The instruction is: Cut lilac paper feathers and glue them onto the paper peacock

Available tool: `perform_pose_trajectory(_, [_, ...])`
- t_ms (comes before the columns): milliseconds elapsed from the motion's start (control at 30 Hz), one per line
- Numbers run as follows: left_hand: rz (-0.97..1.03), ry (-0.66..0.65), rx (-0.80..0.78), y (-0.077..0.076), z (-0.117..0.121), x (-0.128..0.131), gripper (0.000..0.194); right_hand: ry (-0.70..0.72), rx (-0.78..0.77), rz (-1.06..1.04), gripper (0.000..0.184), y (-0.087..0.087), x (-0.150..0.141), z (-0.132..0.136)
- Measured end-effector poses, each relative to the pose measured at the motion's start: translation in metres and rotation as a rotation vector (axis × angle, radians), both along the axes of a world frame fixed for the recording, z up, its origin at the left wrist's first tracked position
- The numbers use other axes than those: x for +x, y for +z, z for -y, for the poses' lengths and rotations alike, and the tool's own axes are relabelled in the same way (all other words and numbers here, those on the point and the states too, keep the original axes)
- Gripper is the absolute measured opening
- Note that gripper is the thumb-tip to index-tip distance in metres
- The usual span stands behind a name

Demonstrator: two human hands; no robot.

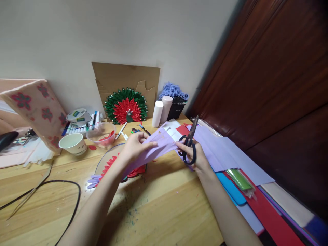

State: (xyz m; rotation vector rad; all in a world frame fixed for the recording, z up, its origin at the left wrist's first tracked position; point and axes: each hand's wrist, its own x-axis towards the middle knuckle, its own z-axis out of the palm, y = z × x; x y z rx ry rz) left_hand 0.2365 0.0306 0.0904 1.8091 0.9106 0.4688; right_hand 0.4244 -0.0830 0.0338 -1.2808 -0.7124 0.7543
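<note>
My left hand (138, 145) grips a light purple paper sheet (161, 138), thumb on top and fingers behind. With my right hand (196, 159) I hold dark-handled scissors (190, 138), their blades pointing up and apart from the paper. The thumb and a fingertip of that hand also pinch the sheet's right edge. Below my left forearm lies a round piece (105, 157) with red and purple petal shapes along it, partly hidden by my arm and the paper.
A cardboard panel (123, 73) with a green and red peacock leans on the wall. White cylinders (157, 114), a clear bowl (93, 136), a paper cup (73, 143) and markers (96, 119) stand nearby. Coloured sheets (230, 153) lie right; a black cable (77, 194) curves left.
</note>
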Motion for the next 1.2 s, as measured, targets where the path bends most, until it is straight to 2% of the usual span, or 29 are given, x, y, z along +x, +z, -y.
perform_pose_trajectory(167, [-0.008,-0.003,0.194,0.002,-0.006,-0.008,0.034,0.085,-0.099,0.014,0.035,0.007,-0.001,0.004])
perform_pose_trajectory(233, [0.003,-0.022,0.235,0.001,-0.007,-0.009,0.034,0.116,-0.158,0.055,0.037,0.008,0.001,0.005])
perform_pose_trajectory(300, [0.013,-0.062,0.244,0.0,-0.007,-0.01,0.035,0.085,-0.181,0.117,0.038,0.007,0.004,0.005])
perform_pose_trajectory(367, [0.009,-0.096,0.242,0.0,-0.006,-0.009,0.034,0.054,-0.168,0.182,0.038,0.005,0.006,0.005])
perform_pose_trajectory(500, [-0.027,-0.114,0.238,0.0,-0.002,-0.007,0.033,0.092,-0.098,0.193,0.035,0.006,0.0,0.004])
perform_pose_trajectory(633, [-0.03,-0.095,0.207,-0.001,0.0,-0.005,0.034,0.027,-0.029,0.233,0.034,0.009,-0.007,0.004])
perform_pose_trajectory(733, [-0.047,-0.112,0.16,-0.002,-0.003,-0.006,0.035,-0.011,-0.042,0.225,0.034,0.008,-0.004,0.004])
perform_pose_trajectory(933, [-0.173,-0.293,0.067,0.0,-0.006,-0.012,0.039,-0.039,-0.029,0.163,0.035,0.009,0.0,0.005])
perform_pose_trajectory(1067, [-0.184,-0.292,0.034,0.005,-0.007,-0.016,0.041,-0.002,-0.039,0.218,0.034,0.012,0.002,0.006])
perform_pose_trajectory(1200, [-0.189,-0.292,0.045,0.006,-0.01,-0.018,0.039,0.059,-0.128,0.257,0.035,0.012,0.007,0.008])
